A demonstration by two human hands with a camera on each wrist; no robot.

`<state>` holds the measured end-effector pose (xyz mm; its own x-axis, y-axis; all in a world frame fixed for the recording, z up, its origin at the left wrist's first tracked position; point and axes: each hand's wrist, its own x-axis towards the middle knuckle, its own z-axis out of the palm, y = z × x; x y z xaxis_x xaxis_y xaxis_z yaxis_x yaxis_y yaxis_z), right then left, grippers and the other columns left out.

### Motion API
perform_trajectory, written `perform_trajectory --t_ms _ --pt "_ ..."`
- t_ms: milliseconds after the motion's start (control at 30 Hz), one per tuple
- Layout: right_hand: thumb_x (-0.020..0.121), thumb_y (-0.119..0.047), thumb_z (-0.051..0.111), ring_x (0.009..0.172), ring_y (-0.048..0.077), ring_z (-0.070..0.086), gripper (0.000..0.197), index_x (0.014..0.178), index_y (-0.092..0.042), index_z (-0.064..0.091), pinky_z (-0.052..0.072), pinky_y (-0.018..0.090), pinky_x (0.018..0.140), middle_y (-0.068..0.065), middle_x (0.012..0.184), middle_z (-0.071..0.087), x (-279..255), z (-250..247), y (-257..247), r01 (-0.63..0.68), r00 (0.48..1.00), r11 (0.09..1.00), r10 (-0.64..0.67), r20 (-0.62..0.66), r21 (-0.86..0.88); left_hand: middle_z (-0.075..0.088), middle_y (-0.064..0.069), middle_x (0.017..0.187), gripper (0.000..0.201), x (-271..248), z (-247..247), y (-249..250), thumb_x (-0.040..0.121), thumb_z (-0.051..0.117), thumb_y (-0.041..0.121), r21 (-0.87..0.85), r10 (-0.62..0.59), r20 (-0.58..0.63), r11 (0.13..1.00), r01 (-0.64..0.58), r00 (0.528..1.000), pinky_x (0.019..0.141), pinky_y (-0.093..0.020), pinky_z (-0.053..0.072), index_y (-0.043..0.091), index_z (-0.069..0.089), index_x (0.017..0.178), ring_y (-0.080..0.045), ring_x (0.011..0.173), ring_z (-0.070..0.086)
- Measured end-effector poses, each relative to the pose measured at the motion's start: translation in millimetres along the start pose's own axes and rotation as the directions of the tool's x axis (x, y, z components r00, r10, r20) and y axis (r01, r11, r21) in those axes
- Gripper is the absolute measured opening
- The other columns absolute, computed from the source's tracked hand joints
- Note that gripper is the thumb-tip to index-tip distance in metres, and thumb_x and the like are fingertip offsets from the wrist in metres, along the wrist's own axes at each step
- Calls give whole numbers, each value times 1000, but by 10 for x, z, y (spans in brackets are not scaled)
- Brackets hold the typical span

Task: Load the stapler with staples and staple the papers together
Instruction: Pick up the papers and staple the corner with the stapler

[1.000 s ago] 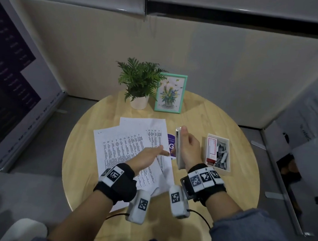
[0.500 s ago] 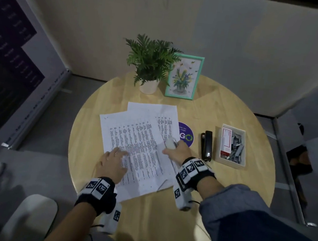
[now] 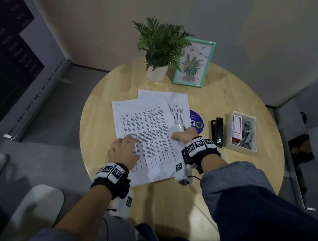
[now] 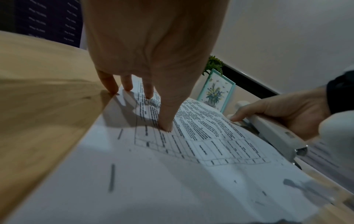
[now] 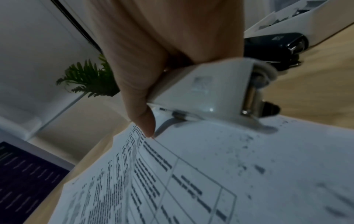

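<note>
From the head view, the right hand (image 3: 182, 136) had come down from above the table since a second before, bringing the white stapler (image 3: 178, 127) onto the right edge of the papers (image 3: 149, 131), while the left hand (image 3: 126, 149) had slid to the papers' near left side and lay flat on them; stapling looked about to begin. A black stapler (image 3: 219, 131) lay right of the papers. In the left wrist view, straight fingertips (image 4: 165, 127) pinned the sheet. In the right wrist view, the right hand's fingers curled round the white stapler, its base on the papers' edge.
</note>
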<state>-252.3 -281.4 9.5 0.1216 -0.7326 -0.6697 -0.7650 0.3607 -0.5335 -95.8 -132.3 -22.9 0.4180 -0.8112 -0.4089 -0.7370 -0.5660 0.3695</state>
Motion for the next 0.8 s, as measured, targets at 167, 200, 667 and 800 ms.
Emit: perform_trajectory --t_ms 167,200,667,800 --pt "74 -6 64 83 25 54 34 103 -5 48 43 28 66 11 94 54 -195 23 -24 171 985 975 -171 -12 143 26 -12 154 60 51 20 -94 83 63 24 -320 -107 -148 946 55 983 114 -44 20 19 39 138 -30 142 22" --pt "74 -4 64 84 25 56 31 101 -6 48 45 28 67 12 93 56 -270 30 -25 222 975 958 -223 -19 182 30 -15 152 59 45 -7 -84 86 62 23 -451 -160 -201 891 54 966 111 -41 25 14 38 138 -30 139 29" --pt "75 5 68 92 21 62 32 96 -16 57 50 37 90 8 98 65 -1140 -510 153 375 906 763 -423 -32 527 56 -1 135 59 -76 -206 -58 85 59 48 -954 65 187 249 166 980 109 -43 36 14 50 133 -19 122 54" --pt "78 -10 70 99 23 61 25 100 -16 60 48 36 87 7 103 66 -1092 -578 407 325 939 775 -331 -90 542 56 3 132 42 -138 -383 52 94 53 29 -898 96 -81 425 -115 992 109 -39 36 13 49 133 -12 122 52"
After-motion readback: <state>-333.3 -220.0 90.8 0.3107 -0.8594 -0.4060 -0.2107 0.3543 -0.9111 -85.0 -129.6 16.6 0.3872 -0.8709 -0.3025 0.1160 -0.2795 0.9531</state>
